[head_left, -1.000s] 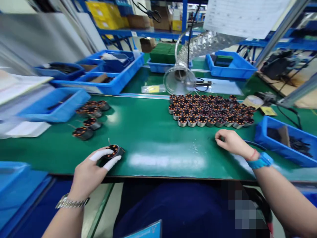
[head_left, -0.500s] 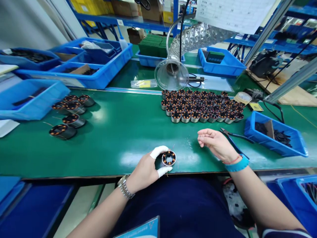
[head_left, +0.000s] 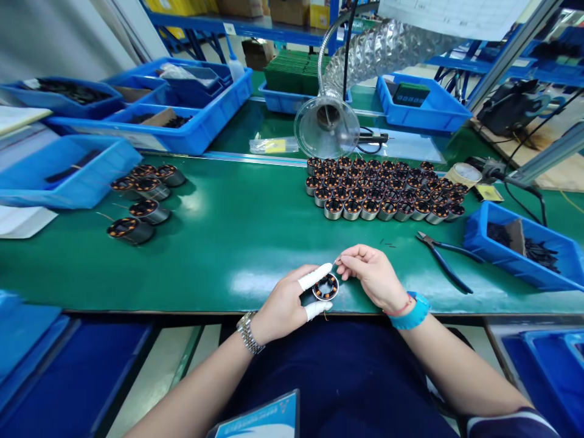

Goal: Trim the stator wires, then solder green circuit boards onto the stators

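Between the white-covered thumb and finger of my left hand (head_left: 292,299) is a motor stator (head_left: 325,287), a metal ring with copper windings inside, held near the table's front edge. My right hand (head_left: 367,272) is at the stator's upper right, thumb and fingertips pinched together. A thin strand, perhaps a wire end, shows at those fingertips; it is too small to make out for certain. To the right of that hand lie cutting pliers (head_left: 441,260) with dark handles, jaws pointing up and left. A few small dark slivers (head_left: 387,244) lie beyond my right hand.
Rows of stators (head_left: 378,194) stand at the back centre-right, with several more (head_left: 146,198) at left. A blue bin of black pieces (head_left: 524,243) is on the right. A clear fume hood (head_left: 326,128) hangs behind the rows. Blue trays (head_left: 182,143) fill the back left.
My right hand has moved left, from beside the pliers to the edge of the stator. My left hand still holds the stator. The whole view has shifted slightly.
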`<state>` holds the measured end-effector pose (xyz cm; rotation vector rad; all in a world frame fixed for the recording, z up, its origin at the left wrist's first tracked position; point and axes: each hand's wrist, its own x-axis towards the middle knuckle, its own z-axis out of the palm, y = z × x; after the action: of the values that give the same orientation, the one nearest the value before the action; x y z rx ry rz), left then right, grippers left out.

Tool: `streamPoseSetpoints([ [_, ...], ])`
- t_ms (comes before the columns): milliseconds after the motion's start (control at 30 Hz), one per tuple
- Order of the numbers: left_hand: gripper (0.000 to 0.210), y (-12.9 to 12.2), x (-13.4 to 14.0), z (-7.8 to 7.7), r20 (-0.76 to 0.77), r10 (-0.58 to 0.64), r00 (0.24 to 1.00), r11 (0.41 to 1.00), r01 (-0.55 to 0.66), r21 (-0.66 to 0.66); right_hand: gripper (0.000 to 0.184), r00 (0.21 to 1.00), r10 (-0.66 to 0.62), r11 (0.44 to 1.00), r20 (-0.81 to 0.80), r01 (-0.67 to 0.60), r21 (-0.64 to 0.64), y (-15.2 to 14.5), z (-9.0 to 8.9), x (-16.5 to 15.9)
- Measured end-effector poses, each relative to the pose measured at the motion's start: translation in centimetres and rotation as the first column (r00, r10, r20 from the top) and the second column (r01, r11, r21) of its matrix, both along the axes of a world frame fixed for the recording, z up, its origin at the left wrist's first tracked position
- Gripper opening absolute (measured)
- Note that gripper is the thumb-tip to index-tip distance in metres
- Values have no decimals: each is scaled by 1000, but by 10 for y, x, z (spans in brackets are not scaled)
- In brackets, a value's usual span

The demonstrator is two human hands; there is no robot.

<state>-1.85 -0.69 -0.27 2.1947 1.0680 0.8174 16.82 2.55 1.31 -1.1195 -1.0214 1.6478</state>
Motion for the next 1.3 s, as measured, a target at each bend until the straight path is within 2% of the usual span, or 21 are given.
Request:
streamPoseSetpoints([
  [167,58,-1,-1,-1,2,1,1000,1000,-1,-2,13,998,7,1000,-69,-8,-11,2,1,-1],
  [633,59,0,0,0,17,-2,1000,1000,2,-6,15,997,57,997,-58,-60,-41,4,8,-2],
  [1033,55,-1,-1,1,1,15,1000,999,-15,-43,17,953,204,978,223,-208,-4,6,14,1],
  [1167,55,-1,0,3,8,15,1000,999,-14,-44,13,911,188,960,368,-250,128,3,15,1],
  [1300,55,0,1,4,23,9,1000,999,-8,-41,8,884,134,926,447,-273,261,-1,14,2],
])
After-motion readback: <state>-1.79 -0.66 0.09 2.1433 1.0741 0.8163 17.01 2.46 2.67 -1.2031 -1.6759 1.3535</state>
